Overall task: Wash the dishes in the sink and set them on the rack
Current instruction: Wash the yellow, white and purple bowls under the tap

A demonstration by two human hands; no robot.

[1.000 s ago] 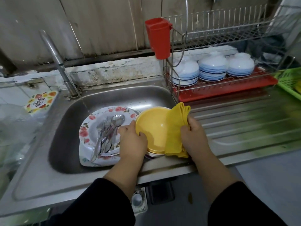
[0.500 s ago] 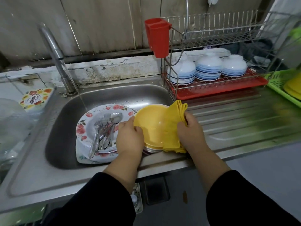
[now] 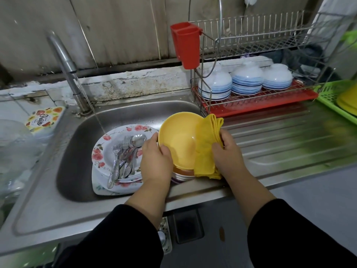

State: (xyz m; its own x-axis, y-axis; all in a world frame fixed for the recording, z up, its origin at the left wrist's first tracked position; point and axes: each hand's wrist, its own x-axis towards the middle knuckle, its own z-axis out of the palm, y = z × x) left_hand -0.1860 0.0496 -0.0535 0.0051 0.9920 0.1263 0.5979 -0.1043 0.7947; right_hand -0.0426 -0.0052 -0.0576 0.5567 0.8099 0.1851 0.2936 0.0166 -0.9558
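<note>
1. Yellow bowl [image 3: 178, 141] stays tilted over the sink [image 3: 81, 151], little changed from a moment ago; water still runs from the tap [image 3: 65, 62] onto the floral plates [image 3: 108, 151].
2. Left hand [image 3: 156, 159] grips the bowl's rim; right hand [image 3: 227, 151] clamps a folded yellow cloth [image 3: 206, 144] against its inside.
3. Smooth, glossy plastic, it sits above stacked bowls; spoons [image 3: 125, 157] lie on the plates.

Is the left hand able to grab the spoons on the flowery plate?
Probably yes, but not right now. The spoons lie uncovered on the flowery plate, right beside the left hand. That hand is busy holding the yellow bowl, so it must let go first.
</note>
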